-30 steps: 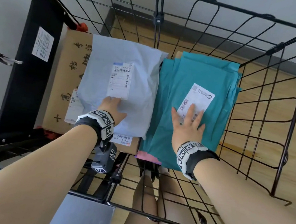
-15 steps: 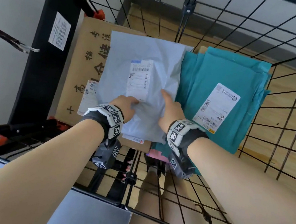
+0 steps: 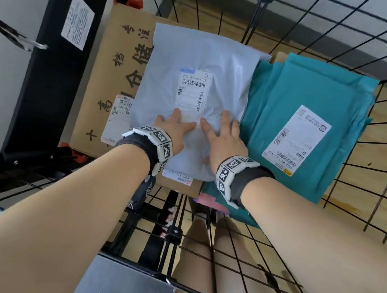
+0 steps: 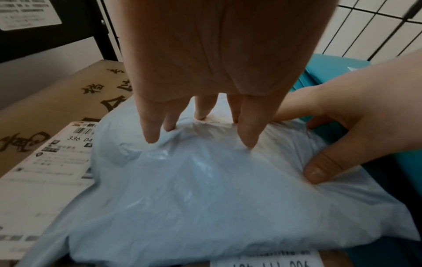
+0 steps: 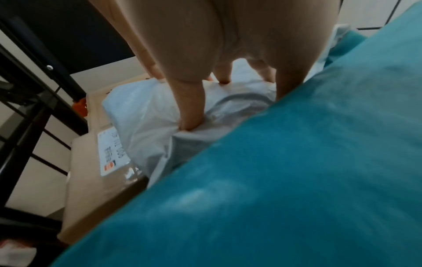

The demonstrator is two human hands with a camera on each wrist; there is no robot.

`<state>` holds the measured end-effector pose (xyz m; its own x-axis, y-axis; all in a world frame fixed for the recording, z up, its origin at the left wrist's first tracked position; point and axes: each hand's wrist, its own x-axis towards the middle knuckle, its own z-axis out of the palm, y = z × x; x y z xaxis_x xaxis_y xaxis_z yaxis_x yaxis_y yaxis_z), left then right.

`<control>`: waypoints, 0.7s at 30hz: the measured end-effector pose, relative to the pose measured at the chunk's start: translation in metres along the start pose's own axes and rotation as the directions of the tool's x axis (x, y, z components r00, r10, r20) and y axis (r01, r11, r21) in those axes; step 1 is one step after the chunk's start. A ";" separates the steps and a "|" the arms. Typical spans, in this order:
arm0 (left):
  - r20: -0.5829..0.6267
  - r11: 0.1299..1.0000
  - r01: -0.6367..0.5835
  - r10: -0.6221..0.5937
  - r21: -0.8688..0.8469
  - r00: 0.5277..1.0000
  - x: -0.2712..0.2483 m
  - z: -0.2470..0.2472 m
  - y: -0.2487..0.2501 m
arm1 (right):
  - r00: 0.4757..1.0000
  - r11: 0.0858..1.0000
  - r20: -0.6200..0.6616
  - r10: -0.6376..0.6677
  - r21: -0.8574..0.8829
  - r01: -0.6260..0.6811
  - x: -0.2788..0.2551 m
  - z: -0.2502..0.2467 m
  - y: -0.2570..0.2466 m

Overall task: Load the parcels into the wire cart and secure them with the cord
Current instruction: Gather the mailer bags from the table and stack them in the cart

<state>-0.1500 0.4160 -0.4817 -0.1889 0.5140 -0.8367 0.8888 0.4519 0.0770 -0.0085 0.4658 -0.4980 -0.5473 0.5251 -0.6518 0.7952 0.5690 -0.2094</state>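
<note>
Head view is showing both hands pressing on a pale grey-blue plastic mailer bag [image 3: 193, 102], which is lying on top of a brown cardboard box with black printed characters [image 3: 114, 67] inside the black wire cart [image 3: 379, 185]. A teal plastic mailer bag with a white label [image 3: 313, 127] is sitting just beside it on the right, touching its edge. The left hand [image 3: 172, 129] is lying flat with fingers reaching onto the white shipping label [image 3: 192, 92]; the right hand [image 3: 225, 138] is spreading over the bag's right side. No cord is showing that I can be sure of.

Left wrist view is showing the left fingers [image 4: 248, 130] straight and digging their tips into the film, which is puckering around them; nothing is being gripped. The right hand's thumb [image 4: 319, 169] is pressing the bag's edge.

Right wrist view is showing the right hand's thumb [image 5: 189, 112] sinking into crumpled film, fingers extended, not curling round anything, with the teal bag filling the foreground.

The pale bag is looking soft, light and slippery, likely holding something yielding; it should squash rather than resist. Taking it by the edges or flattening it with open palms seems safest, since the glossy film could slide off the box.
</note>
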 end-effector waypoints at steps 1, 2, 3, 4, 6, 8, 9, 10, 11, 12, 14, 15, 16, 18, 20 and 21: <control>0.017 1.000 0.002 -0.002 0.005 1.000 0.000 -0.001 -0.001 | 1.000 1.000 0.005 0.006 0.009 -0.006 -0.001 0.000 -0.001; 0.029 1.000 0.007 -0.007 0.004 1.000 -0.002 -0.001 -0.001 | 1.000 1.000 0.011 0.010 0.013 -0.010 -0.004 0.000 -0.002; 0.033 1.000 0.011 -0.011 0.000 0.999 -0.004 -0.003 -0.001 | 1.000 1.000 0.017 0.009 0.014 -0.009 -0.006 -0.001 -0.002; 0.027 1.000 0.013 -0.012 -0.006 1.000 -0.008 -0.004 -0.001 | 1.000 1.000 0.026 0.004 0.012 -0.004 -0.008 -0.004 -0.001; 0.013 1.000 0.006 -0.005 -0.028 1.000 -0.015 -0.007 0.001 | 0.999 1.000 0.054 -0.001 0.027 0.000 -0.012 -0.013 0.003; 0.002 0.998 0.010 -0.010 -0.065 1.000 -0.028 -0.011 0.003 | 0.997 0.999 0.072 -0.005 0.046 0.002 -0.019 -0.027 0.005; -0.008 0.996 0.012 -0.013 -0.086 1.000 -0.035 -0.012 0.004 | 0.997 0.999 0.079 -0.009 0.050 0.005 -0.024 -0.034 0.005; -0.020 0.994 0.012 -0.014 -0.107 1.000 -0.042 -0.014 0.006 | 0.997 0.999 0.083 -0.011 0.052 0.007 -0.029 -0.040 0.004; -0.035 0.992 0.012 -0.017 -0.125 0.999 -0.050 -0.017 0.008 | 0.997 0.998 0.078 -0.009 0.056 0.004 -0.034 -0.046 0.002; -0.057 0.990 0.010 -0.018 -0.138 0.998 -0.059 -0.020 0.009 | 0.998 0.998 0.065 -0.003 0.061 -0.001 -0.041 -0.052 0.000; -0.095 0.987 0.013 -0.029 -0.158 0.995 -0.076 -0.030 0.013 | 0.999 0.997 0.034 0.009 0.072 -0.012 -0.054 -0.062 -0.006; -0.115 0.985 0.021 -0.041 -0.172 0.993 -0.084 -0.036 0.014 | 1.000 0.997 0.023 0.010 0.071 -0.012 -0.060 -0.066 -0.008; -0.134 0.983 0.028 -0.053 -0.182 0.990 -0.093 -0.044 0.015 | 1.000 0.998 0.012 0.008 0.064 -0.009 -0.065 -0.071 -0.011; -0.187 0.983 0.023 -0.058 -0.184 0.981 -0.113 -0.058 0.018 | 1.000 0.999 -0.005 0.004 0.044 -0.004 -0.079 -0.082 -0.016; -0.244 0.981 0.016 -0.064 -0.196 0.968 -0.134 -0.071 0.020 | 1.000 1.000 -0.024 -0.001 0.014 0.002 -0.092 -0.095 -0.021; -0.266 0.981 0.012 -0.065 -0.194 0.962 -0.145 -0.077 0.022 | 0.999 1.000 -0.042 -0.005 -0.001 0.005 -0.099 -0.101 -0.023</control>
<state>-0.1349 0.4078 -0.3172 -0.3503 0.6589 -0.6657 0.7883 0.5913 0.1705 0.0007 0.4647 -0.3549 -0.5614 0.5482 -0.6200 0.7924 0.5722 -0.2115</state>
